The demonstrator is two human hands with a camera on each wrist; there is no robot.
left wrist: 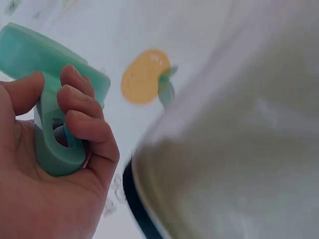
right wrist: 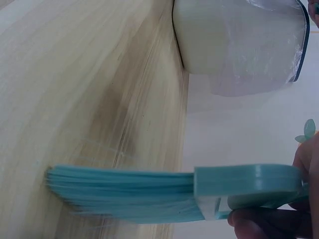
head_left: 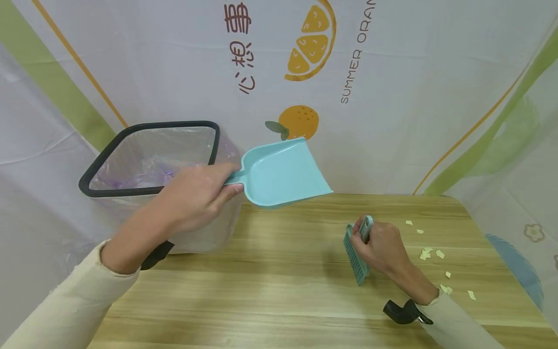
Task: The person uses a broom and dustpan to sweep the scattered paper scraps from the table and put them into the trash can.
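My left hand [head_left: 192, 196] grips the handle of a light blue dustpan [head_left: 285, 172], lifted above the table beside the bin. The pan's flat inside faces up, and nothing shows on it. In the left wrist view, the fingers curl round the dustpan handle [left wrist: 62, 162]. Over the right part of the table, my right hand [head_left: 385, 247] holds a small teal hand brush [head_left: 356, 257] by its handle. Its bristles [right wrist: 124, 191] point down towards the wood. Small pale yellow paper scraps [head_left: 425, 254] lie scattered to the right of the brush.
A bin with a black rim [head_left: 174, 124] and a clear liner bag stands at the left, behind my left forearm. The wooden table [head_left: 279, 286] meets a white printed cloth [head_left: 375, 145] at the back. A black wrist strap piece [head_left: 403, 312] sits by my right sleeve.
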